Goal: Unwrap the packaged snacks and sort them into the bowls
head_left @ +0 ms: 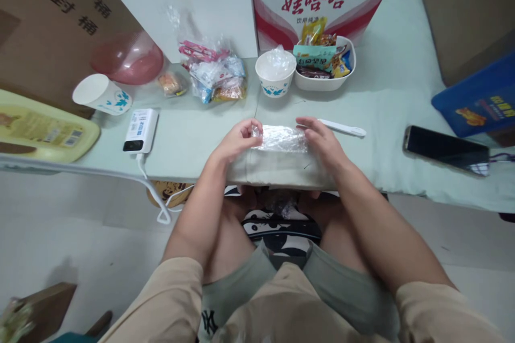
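The left hand (237,140) pinched the film (282,139); the right hand (323,141), loosely open, met its right end; it seemed light, limp, slippery, best held by both ends.

Looked like a home, phone (446,150) and snack bowl (322,84) lay on a cloth-covered table (390,96), cartons (181,5) stood at its back

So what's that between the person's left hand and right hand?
A crinkly piece of clear plastic is between the left hand and the right hand, as the head view shows.
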Action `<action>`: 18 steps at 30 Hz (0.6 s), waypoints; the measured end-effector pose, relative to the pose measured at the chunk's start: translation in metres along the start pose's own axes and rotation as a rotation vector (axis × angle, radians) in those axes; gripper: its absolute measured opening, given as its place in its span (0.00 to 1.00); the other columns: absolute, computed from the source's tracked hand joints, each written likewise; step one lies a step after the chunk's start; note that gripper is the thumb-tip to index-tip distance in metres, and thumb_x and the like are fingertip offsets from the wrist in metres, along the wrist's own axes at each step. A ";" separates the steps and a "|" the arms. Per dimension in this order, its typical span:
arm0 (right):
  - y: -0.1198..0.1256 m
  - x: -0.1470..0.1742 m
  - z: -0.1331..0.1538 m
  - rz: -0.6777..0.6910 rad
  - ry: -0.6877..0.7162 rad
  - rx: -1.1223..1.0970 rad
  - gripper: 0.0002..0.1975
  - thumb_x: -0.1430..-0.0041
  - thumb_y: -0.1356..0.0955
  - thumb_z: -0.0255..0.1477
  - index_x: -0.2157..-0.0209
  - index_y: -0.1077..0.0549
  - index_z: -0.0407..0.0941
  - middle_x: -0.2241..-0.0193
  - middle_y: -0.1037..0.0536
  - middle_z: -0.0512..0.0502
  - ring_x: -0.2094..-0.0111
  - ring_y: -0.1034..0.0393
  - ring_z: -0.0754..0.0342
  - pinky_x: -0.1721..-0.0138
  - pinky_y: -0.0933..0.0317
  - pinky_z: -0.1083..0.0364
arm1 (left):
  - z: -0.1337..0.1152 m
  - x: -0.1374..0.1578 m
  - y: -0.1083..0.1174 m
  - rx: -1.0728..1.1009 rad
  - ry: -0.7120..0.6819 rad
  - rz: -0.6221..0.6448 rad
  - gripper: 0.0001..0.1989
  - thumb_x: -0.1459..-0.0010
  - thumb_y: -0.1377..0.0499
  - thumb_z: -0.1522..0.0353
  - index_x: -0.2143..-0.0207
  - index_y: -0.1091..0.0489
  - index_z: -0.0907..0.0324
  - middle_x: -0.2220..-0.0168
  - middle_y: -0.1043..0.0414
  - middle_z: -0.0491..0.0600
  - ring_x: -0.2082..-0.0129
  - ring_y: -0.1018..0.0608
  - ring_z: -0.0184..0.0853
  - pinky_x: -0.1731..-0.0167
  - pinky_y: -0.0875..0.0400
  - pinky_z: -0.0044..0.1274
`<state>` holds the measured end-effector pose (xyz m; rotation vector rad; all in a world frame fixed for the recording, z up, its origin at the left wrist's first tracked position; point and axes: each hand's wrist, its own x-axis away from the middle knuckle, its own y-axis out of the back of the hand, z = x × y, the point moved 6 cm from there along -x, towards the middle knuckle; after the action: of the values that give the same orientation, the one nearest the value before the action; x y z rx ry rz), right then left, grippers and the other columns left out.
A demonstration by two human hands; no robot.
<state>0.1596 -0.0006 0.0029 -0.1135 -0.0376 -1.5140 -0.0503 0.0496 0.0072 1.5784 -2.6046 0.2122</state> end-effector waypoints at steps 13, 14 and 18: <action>-0.009 0.001 0.017 -0.189 0.198 0.417 0.10 0.49 0.32 0.34 0.65 0.25 0.46 0.64 0.20 0.47 0.61 0.27 0.47 0.53 0.36 0.49 | -0.018 0.015 0.010 -0.446 -0.396 -0.543 0.13 0.48 0.33 0.60 0.66 0.31 0.57 0.67 0.28 0.47 0.63 0.24 0.33 0.61 0.28 0.25; -0.013 0.002 0.017 -0.150 0.215 0.395 0.10 0.48 0.32 0.35 0.65 0.24 0.47 0.63 0.19 0.47 0.59 0.27 0.47 0.52 0.36 0.48 | -0.016 0.014 -0.002 -0.476 -0.397 -0.450 0.16 0.49 0.32 0.59 0.62 0.29 0.57 0.62 0.25 0.49 0.58 0.23 0.36 0.57 0.28 0.27; -0.028 0.003 0.014 0.007 0.223 0.199 0.15 0.46 0.31 0.42 0.61 0.24 0.48 0.58 0.19 0.47 0.55 0.26 0.46 0.49 0.36 0.47 | -0.002 0.003 -0.041 -0.264 -0.320 -0.075 0.35 0.54 0.29 0.53 0.45 0.32 0.54 0.44 0.28 0.57 0.44 0.25 0.43 0.47 0.30 0.33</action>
<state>0.1326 -0.0041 0.0188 0.2150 -0.0091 -1.5000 -0.0150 0.0286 0.0126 1.7273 -2.6458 -0.4060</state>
